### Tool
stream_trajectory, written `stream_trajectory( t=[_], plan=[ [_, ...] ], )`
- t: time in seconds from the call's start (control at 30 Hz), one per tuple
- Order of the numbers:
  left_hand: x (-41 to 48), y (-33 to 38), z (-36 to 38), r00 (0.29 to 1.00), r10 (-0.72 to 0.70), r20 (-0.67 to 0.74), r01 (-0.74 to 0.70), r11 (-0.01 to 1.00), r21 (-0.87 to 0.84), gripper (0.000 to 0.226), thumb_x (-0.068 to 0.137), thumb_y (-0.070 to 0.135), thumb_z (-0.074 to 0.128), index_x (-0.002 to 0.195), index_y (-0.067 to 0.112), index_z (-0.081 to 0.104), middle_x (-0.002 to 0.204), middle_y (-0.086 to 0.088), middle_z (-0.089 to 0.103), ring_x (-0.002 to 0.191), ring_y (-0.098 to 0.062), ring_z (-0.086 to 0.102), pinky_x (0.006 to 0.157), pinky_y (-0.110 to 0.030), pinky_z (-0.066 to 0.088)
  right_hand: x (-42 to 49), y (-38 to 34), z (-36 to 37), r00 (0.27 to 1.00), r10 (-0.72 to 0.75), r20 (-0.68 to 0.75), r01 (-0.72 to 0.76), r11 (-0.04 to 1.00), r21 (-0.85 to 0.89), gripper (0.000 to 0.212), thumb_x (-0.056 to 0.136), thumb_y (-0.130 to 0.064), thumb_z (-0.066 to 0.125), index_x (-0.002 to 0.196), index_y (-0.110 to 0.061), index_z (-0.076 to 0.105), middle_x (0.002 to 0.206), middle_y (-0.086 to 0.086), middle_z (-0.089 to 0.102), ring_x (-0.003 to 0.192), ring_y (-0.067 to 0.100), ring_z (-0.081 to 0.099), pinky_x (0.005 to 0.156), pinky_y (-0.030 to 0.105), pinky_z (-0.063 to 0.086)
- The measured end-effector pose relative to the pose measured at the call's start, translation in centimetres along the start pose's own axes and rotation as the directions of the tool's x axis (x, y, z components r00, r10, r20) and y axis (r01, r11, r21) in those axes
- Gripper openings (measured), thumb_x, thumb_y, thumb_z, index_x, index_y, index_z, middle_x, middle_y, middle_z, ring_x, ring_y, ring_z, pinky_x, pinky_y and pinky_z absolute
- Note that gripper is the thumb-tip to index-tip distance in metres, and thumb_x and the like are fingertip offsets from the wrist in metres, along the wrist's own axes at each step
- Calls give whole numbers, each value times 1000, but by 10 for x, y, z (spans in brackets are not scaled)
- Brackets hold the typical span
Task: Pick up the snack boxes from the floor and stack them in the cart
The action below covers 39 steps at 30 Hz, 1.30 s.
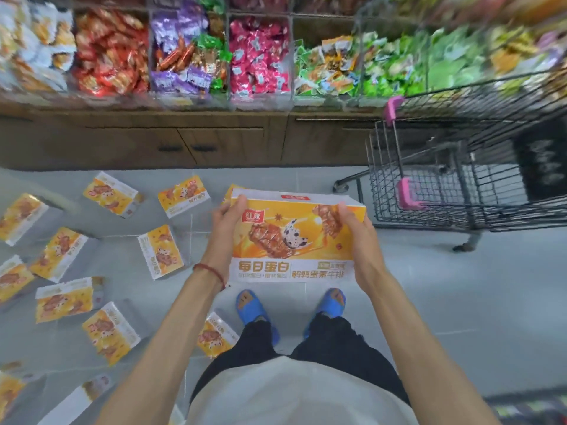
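- The floor (pixel 460 302) is grey tile, and it is bordered at the far side by a low wooden cabinet under bins of wrapped sweets.
- The cart (pixel 386 185) is a black wire trolley with pink corner guards, and it is stood to the person's right, well apart from the held carton. Its interior is blurred, so it cannot be told whether any box is stacked in it.
- The held snack box (pixel 291 234) is raised clear of the floor in front of the body, above the feet, with its printed face upward and its long side running left to right.
- It is judged to be a stiff, glossy cardboard carton, light enough to be carried by its ends. The sheen may make it slippery, and the corners could be crushed by a hard squeeze.
- The short ends are judged the best place for a hold, and the flat faces should stack squarely.
- The loose boxes (pixel 161 251) are scattered over the floor to the left, lying at mixed angles, with one beside the left foot.
- The left hand (pixel 225 228) is wrapped round the box's left end, thumb on top.
- The right hand (pixel 356 231) is clasped round the right end likewise.
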<state>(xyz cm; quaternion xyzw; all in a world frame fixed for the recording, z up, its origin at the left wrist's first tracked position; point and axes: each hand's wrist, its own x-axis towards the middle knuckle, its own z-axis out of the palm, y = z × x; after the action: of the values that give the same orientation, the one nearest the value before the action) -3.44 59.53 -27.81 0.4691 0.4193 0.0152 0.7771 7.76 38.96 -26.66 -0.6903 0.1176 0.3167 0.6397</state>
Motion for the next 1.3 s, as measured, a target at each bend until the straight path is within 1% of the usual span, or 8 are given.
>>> stream_trajectory(
  t=[0.17,0.23,0.33,0.5,0.6,0.9,1.17,1.3],
  plan=[
    [0,-15,96,997,72,22,-75,983,166,67,89,65,58,136,20,44,111,-2,74,91,-11,75,79,-31,59,-2,-13,-83,993,-20,-119,32,994,106,39,95,-44,69,126,-21,65,110,4,79,103,25,76,95,45,59],
    [-3,-20,136,995,90,41,-96,979,181,62,91,61,57,135,18,44,107,-1,74,90,-11,75,81,-33,59,-1,-20,-120,989,-34,-145,55,987,150,36,97,-41,68,127,-21,65,109,3,79,101,23,77,90,41,61],
    [-9,-27,195,990,95,107,-117,969,218,78,84,68,62,138,14,46,110,-5,76,95,-19,76,85,-40,60,0,-29,-178,983,-52,-175,87,977,196,40,96,-39,68,131,-21,63,113,3,79,104,23,76,89,40,61],
    [-16,-46,288,982,80,169,-119,966,230,60,93,60,57,135,18,49,109,-4,76,97,-22,75,91,-46,59,9,-44,-271,981,-48,-189,92,969,229,46,90,-42,76,128,-20,64,113,5,78,104,28,76,98,51,58],
    [-17,-49,332,971,69,228,-125,963,238,71,86,65,58,138,18,52,118,-8,74,105,-26,73,98,-52,55,18,-59,-313,980,-54,-189,101,964,247,52,86,-44,78,128,-18,64,113,8,78,102,32,76,98,57,57],
    [29,-28,448,940,86,329,-159,966,202,63,93,51,63,143,17,43,120,-12,72,107,-31,72,96,-52,56,64,-114,-393,965,-72,-251,150,939,308,48,87,-41,78,126,-18,64,113,10,78,101,34,76,96,59,57],
    [103,-3,550,911,-3,412,-86,976,199,71,85,54,66,141,13,52,123,-15,71,111,-35,70,88,-46,59,132,-183,-451,932,-60,-356,181,931,316,33,93,-29,73,124,-21,65,107,6,80,96,29,78,72,37,63],
    [134,7,588,889,-59,454,-47,975,218,77,82,54,66,142,10,51,122,-15,72,109,-34,71,77,-39,60,166,-204,-474,919,-49,-392,179,936,302,44,90,-30,76,131,-22,61,108,7,79,95,32,78,79,45,64]
  ],
)
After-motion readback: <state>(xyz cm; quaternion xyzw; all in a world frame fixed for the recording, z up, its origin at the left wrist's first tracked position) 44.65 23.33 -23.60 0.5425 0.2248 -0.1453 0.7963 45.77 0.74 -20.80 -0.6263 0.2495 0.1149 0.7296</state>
